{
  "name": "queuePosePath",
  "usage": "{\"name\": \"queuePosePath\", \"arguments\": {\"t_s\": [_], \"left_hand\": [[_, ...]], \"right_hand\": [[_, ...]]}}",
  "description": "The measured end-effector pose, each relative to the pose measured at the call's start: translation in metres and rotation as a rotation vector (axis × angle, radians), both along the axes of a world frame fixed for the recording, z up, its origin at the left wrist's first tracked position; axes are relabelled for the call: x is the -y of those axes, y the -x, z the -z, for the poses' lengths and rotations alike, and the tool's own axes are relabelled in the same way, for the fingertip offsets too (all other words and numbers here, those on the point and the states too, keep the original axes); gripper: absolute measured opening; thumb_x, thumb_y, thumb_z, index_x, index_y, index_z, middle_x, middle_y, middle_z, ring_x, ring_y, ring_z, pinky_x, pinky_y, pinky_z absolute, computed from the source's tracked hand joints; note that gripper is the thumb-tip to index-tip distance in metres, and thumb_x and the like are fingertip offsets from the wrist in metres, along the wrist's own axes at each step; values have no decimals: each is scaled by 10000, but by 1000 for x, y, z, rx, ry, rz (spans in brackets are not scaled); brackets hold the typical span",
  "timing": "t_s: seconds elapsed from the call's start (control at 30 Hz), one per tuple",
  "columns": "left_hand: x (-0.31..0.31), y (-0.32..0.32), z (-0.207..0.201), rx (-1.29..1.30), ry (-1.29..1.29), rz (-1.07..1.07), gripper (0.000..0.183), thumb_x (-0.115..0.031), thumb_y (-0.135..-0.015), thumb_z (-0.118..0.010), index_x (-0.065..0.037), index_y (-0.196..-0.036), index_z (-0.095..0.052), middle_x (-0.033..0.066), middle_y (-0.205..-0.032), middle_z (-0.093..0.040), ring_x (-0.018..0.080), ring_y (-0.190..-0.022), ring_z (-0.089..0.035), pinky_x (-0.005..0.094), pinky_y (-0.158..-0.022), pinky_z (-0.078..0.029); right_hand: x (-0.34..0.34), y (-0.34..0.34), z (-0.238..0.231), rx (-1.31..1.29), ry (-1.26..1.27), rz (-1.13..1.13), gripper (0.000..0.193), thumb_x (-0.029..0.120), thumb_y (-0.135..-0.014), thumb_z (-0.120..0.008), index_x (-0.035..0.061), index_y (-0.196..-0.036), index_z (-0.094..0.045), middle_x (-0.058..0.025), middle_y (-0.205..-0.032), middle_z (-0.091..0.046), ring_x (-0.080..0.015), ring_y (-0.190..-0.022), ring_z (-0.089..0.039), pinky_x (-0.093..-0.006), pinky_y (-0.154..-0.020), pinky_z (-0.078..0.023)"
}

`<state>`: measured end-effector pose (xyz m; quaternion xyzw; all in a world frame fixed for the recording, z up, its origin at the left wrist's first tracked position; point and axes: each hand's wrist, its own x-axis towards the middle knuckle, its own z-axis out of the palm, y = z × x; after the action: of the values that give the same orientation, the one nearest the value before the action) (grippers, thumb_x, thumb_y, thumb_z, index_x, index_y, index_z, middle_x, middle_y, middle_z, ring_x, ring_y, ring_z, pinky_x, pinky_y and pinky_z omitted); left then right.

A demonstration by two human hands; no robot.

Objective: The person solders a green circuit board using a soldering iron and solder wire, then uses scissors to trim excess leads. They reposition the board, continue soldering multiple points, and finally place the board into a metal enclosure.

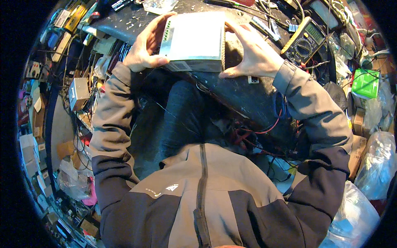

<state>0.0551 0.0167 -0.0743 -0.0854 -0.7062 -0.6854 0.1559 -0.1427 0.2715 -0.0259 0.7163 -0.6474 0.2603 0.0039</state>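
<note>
Between my two hands is a boxy metal-cased unit (194, 37), apparently a power supply. Its broad top face is bright and washed out by light, and a row of small green spots runs down its left edge. My left hand (147, 49) is closed on the left end, with the thumb at the near corner and the fingers going behind. On the opposite end, my right hand (258, 51) wraps the side, thumb low and near, fingers at the far corner. The fingertips of both hands are partly hidden. The unit is over the near edge of the dark workbench (120, 22).
A yellow multimeter (304, 43) with its display lit lies at the right of the bench, among cables. Further right are a green box (365, 83) and clear plastic bags (376, 165). Shelves at the left hold many small boxes, including a white one (78, 94). Red wires (264, 130) hang below the bench.
</note>
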Motion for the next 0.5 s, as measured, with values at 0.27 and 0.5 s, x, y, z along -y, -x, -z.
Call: {"name": "queuePosePath", "arguments": {"t_s": [0.27, 0.5], "left_hand": [[-2, 2, -2, -18, -9, -18, 1176, -306, -607, -879, 14, -1522, -213, 147, -1515, -358, 242, -1431, -326, 352, -1196, -218], [-2, 4, -2, -10, 36, 17, 1144, -264, -611, -884, -21, -1523, -236, 137, -1500, -375, 235, -1410, -350, 363, -1176, -252]], "right_hand": [[5, 0, 5, -2, 62, 7, 1150, 500, -488, -934, 5, -1373, -391, -222, -1191, -609, -395, -1147, -547, -445, -983, -439], [7, -5, 8, 88, -138, 92, 1199, 417, -461, -966, 35, -1425, -366, -228, -1336, -503, -422, -1284, -442, -495, -1082, -368]]}}
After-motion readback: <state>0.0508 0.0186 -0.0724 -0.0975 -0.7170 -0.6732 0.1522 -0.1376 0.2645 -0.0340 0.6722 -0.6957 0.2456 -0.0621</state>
